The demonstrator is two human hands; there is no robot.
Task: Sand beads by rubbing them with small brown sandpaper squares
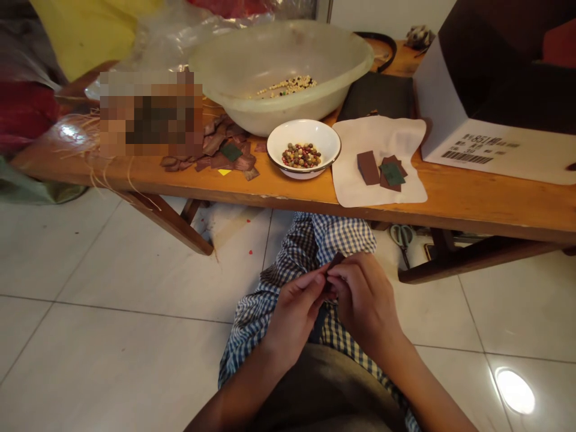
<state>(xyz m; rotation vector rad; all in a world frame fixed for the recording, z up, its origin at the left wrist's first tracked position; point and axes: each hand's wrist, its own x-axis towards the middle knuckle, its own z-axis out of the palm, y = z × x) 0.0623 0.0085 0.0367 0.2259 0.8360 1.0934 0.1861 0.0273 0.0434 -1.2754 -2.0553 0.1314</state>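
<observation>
As the left hand (pixel 294 318) and right hand (pixel 364 303) pinch a small dark brown piece (pixel 335 262) between their fingertips above a blue checked cloth (pixel 342 237), a wooden bench (pixel 270 195) beyond holds a white enamel bowl (pixel 333 141) of mixed beads (pixel 301 156) and a paper sheet (pixel 382 135) bearing similar brown pieces (pixel 369 168); scissors (pixel 402 237) lie underneath.

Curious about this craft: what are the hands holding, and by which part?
A small flat dark brown piece, pinched at its lower part between the left hand and right hand.
</observation>
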